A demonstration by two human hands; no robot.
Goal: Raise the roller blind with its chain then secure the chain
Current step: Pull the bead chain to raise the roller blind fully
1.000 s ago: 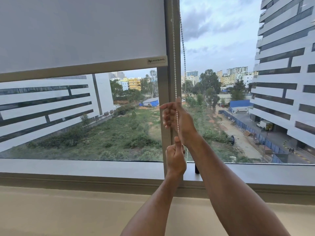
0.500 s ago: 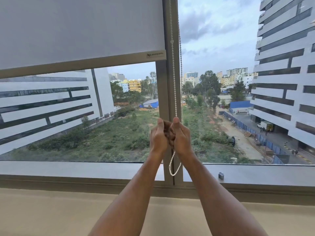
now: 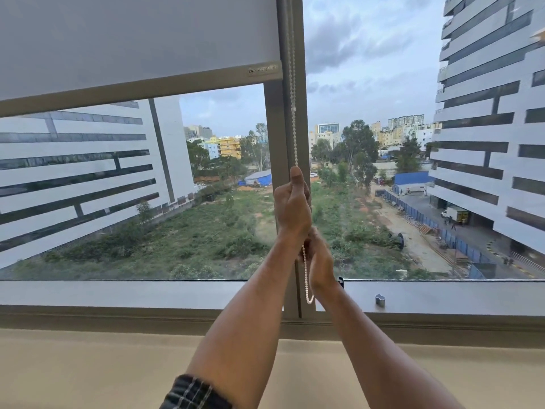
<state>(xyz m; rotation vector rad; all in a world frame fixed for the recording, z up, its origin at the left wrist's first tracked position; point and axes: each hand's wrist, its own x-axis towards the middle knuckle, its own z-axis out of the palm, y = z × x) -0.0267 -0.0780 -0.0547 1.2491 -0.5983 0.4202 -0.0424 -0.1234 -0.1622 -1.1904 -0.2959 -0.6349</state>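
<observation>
A grey roller blind (image 3: 132,39) covers the top of the left window pane, its bottom bar (image 3: 141,85) slanting across the glass. A white bead chain (image 3: 293,122) hangs down along the central mullion (image 3: 298,39). My left hand (image 3: 292,205) is the upper one, fist closed around the chain. My right hand (image 3: 320,261) is just below it, also closed on the chain. The chain's bottom loop (image 3: 309,296) dangles under my right wrist, near the sill.
A wide grey window sill (image 3: 118,293) runs below the glass, with a small metal fitting (image 3: 380,300) on it to the right of my hands. A beige wall (image 3: 88,373) lies beneath the sill. The right pane has no blind over it.
The blind's bottom bar has risen a little. My left hand climbed up the chain above the right, and my right hand dropped lower, pulling the chain down.
</observation>
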